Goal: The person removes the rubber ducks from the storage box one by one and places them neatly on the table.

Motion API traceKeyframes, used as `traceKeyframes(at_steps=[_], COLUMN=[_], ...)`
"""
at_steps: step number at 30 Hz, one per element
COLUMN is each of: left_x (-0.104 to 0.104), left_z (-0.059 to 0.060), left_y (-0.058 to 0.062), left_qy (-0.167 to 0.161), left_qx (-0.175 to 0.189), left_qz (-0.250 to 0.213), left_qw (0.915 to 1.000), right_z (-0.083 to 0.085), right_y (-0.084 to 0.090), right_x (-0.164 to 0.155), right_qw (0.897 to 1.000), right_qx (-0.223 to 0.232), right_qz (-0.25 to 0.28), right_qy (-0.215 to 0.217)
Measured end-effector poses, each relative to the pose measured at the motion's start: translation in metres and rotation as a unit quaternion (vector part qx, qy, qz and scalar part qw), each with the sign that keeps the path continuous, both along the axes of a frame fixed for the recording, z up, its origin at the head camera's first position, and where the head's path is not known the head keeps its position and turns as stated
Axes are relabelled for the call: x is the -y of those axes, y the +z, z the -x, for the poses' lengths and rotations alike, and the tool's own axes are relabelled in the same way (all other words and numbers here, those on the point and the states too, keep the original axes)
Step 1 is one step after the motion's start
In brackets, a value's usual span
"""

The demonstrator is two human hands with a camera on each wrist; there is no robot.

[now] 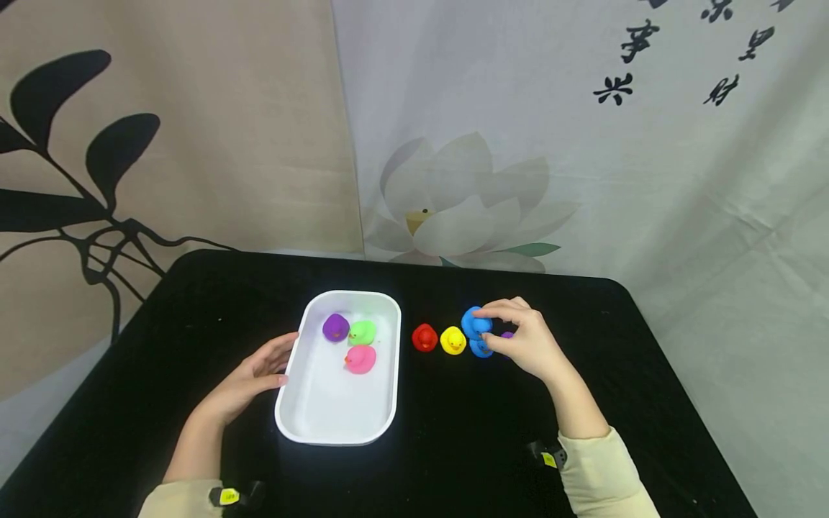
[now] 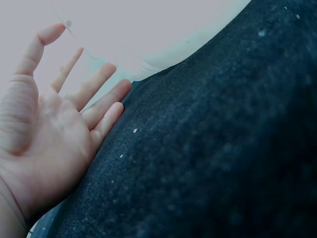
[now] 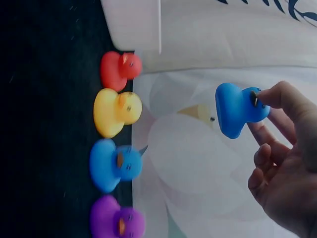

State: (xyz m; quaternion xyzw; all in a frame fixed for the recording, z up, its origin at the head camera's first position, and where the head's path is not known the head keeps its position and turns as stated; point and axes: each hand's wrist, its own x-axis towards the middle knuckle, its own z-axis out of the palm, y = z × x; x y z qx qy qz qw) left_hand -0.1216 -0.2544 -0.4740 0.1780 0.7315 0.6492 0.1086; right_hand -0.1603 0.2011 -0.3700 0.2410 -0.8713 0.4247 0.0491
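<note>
A blue rubber duck (image 3: pixel 230 110) is pinched by its head between the thumb and fingers of my right hand (image 1: pixel 529 344), lifted off the table. Below it stands a row of ducks: red (image 1: pixel 424 337), yellow (image 1: pixel 453 340), another blue one (image 3: pixel 104 166) and a purple one (image 3: pixel 105 215), which the right hand mostly hides in the head view. My left hand (image 1: pixel 249 378) touches the left side of a white tray (image 1: pixel 324 421) with relaxed, spread fingers. Inside the tray sit a purple duck (image 1: pixel 336 327), a green duck (image 1: pixel 363 332) and a pink duck (image 1: pixel 360 359).
The black-covered table (image 1: pixel 453 446) carries the tray and the row of ducks. Behind its far edge hangs a pale cloth (image 1: pixel 648 180) printed with a lotus and dark characters. A second, beige cloth (image 1: pixel 259 108) with dark leaves hangs at the left.
</note>
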Motion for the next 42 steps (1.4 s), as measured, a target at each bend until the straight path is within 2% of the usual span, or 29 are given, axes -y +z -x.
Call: traceKeyframes(at_steps=[7, 14, 28, 42], left_x=[-0.001, 0.0, 0.002, 0.002], left_z=[0.0, 0.0, 0.0, 0.0], left_y=[0.001, 0.0, -0.002, -0.003], left_qy=[0.007, 0.013, 0.011, 0.003], left_qx=[0.008, 0.015, 0.015, 0.005], left_qz=[0.002, 0.004, 0.002, 0.0], left_qw=[0.9999, 0.9998, 0.9998, 1.0], right_z=[0.002, 0.002, 0.007, 0.009], right_y=[-0.008, -0.014, -0.028, -0.043], right_x=[-0.022, -0.041, -0.074, -0.102], right_qw=[1.0, 1.0, 0.999, 0.998], right_qx=[-0.006, 0.008, 0.018, 0.033], right_qz=[-0.006, -0.016, -0.01, -0.026], right_qy=[-0.009, -0.026, -0.033, -0.052])
